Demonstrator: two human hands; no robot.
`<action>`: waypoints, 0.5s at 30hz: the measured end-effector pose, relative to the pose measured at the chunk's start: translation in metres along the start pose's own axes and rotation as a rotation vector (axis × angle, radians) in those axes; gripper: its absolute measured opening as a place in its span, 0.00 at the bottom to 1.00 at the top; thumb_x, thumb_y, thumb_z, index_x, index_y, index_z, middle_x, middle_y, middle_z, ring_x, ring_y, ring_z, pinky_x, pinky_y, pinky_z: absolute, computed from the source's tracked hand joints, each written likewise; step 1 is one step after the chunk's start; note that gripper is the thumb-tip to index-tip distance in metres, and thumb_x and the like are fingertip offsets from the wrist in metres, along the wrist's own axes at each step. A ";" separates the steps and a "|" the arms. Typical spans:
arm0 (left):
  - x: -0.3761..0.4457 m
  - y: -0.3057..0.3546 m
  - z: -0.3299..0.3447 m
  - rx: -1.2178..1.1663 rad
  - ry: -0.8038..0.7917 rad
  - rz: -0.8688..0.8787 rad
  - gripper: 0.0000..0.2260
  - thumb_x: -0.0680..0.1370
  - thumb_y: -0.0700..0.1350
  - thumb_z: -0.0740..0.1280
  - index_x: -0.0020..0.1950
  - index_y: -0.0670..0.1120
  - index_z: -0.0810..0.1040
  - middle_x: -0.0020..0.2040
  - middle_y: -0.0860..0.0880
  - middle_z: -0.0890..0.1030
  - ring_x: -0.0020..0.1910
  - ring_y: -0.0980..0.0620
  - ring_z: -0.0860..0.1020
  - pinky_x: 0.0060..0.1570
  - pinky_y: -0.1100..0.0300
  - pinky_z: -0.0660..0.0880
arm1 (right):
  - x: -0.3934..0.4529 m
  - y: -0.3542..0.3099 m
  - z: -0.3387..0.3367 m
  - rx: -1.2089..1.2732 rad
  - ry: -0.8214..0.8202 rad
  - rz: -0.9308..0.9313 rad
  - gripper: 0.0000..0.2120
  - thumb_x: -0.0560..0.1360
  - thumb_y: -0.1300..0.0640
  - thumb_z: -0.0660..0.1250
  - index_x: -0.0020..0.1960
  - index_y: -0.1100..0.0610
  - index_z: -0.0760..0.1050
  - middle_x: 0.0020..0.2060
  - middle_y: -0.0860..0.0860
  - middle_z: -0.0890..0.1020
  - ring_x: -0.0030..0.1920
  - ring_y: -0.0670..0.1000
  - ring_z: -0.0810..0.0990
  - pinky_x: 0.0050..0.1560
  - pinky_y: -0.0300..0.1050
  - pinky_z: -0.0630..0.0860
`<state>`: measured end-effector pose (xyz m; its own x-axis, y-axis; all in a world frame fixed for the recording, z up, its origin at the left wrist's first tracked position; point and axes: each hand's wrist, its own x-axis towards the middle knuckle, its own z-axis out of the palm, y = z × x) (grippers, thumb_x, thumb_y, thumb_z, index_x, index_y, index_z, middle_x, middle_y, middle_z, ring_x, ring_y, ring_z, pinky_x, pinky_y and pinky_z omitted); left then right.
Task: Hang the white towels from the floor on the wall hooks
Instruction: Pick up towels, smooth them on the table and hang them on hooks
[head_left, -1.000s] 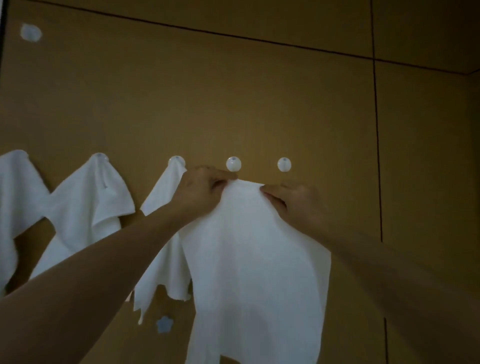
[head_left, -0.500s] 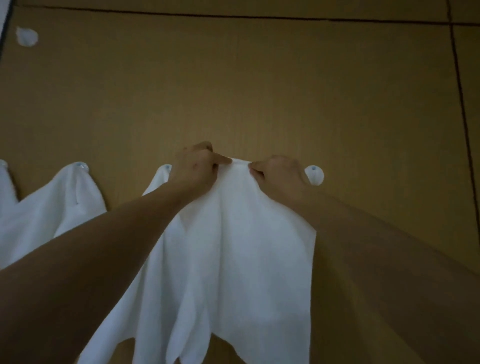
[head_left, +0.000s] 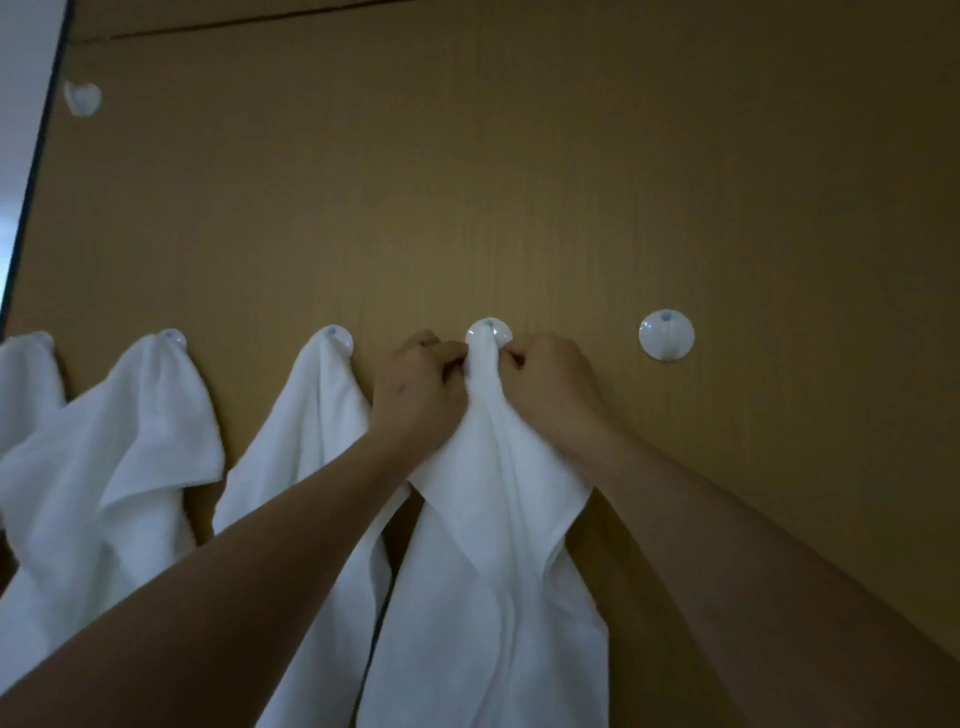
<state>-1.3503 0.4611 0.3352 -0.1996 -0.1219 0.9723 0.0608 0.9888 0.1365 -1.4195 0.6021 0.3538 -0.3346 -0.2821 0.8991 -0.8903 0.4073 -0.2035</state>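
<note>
White towel (head_left: 498, 545), spread flat below the hooks a second ago, now bunches at the fourth hook (head_left: 489, 331) — left hand (head_left: 415, 395) and right hand (head_left: 550, 384) both pinching its gathered top against it — so this hanging looks nearly done, with one bare hook (head_left: 666, 335) remaining alongside.

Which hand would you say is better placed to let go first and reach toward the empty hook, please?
The right hand, probably: it grips the towel on the side facing the empty hook; the left hand would cross over.
</note>
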 end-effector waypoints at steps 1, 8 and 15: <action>-0.002 -0.001 0.002 -0.009 -0.003 0.012 0.11 0.78 0.41 0.62 0.46 0.46 0.85 0.45 0.53 0.76 0.46 0.54 0.72 0.45 0.68 0.60 | -0.004 -0.002 0.003 -0.041 0.009 -0.005 0.24 0.82 0.46 0.54 0.31 0.54 0.69 0.27 0.48 0.73 0.28 0.48 0.71 0.32 0.44 0.63; -0.033 -0.011 0.004 0.010 -0.038 0.117 0.16 0.78 0.49 0.56 0.50 0.42 0.80 0.44 0.47 0.75 0.42 0.50 0.72 0.41 0.54 0.72 | -0.047 -0.013 0.023 -0.019 0.108 0.003 0.15 0.80 0.51 0.59 0.35 0.50 0.66 0.36 0.47 0.73 0.38 0.50 0.73 0.38 0.47 0.69; -0.063 -0.020 -0.012 -0.322 -0.192 0.108 0.21 0.81 0.51 0.55 0.71 0.45 0.69 0.52 0.45 0.81 0.46 0.48 0.79 0.49 0.51 0.76 | -0.083 -0.037 0.035 0.208 0.139 0.242 0.13 0.81 0.51 0.60 0.45 0.59 0.75 0.37 0.49 0.79 0.35 0.45 0.75 0.37 0.41 0.71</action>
<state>-1.3273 0.4484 0.2734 -0.3527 0.0304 0.9352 0.3896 0.9135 0.1172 -1.3695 0.5803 0.2727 -0.5110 -0.0727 0.8565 -0.8391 0.2586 -0.4787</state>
